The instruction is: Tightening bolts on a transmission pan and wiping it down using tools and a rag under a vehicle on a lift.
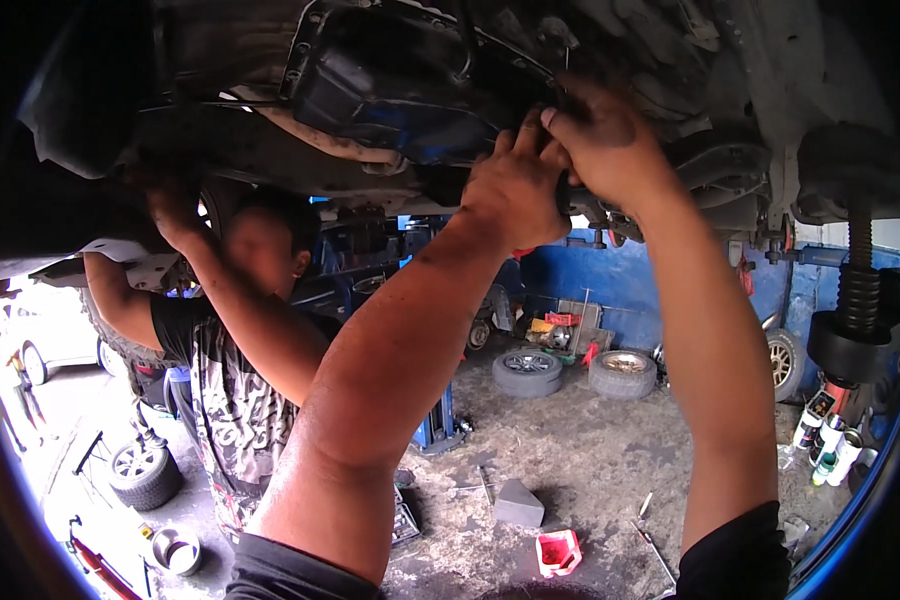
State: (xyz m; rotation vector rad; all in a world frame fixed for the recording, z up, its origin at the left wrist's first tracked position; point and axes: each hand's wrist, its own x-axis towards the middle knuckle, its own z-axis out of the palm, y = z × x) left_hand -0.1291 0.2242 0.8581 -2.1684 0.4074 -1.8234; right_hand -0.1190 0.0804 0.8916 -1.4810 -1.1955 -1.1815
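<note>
Both my arms reach up to the underside of a raised car [390, 90]. My left hand [515, 185] and my right hand [610, 140] are closed together around a dark tool handle [562, 190] just right of the black oil pan [370, 80]. The tool's working end is hidden behind my fingers. My right thumb lies across the knuckles of my left hand.
A co-worker [240, 330] in a patterned shirt stands at the left, arms up under the car. On the dirty floor lie two wheels [575, 372], another wheel [142, 475], a red container [558, 552], a grey block [519, 503], a metal bowl [177, 550]. Bottles [828, 440] stand at the right by a suspension strut [855, 290].
</note>
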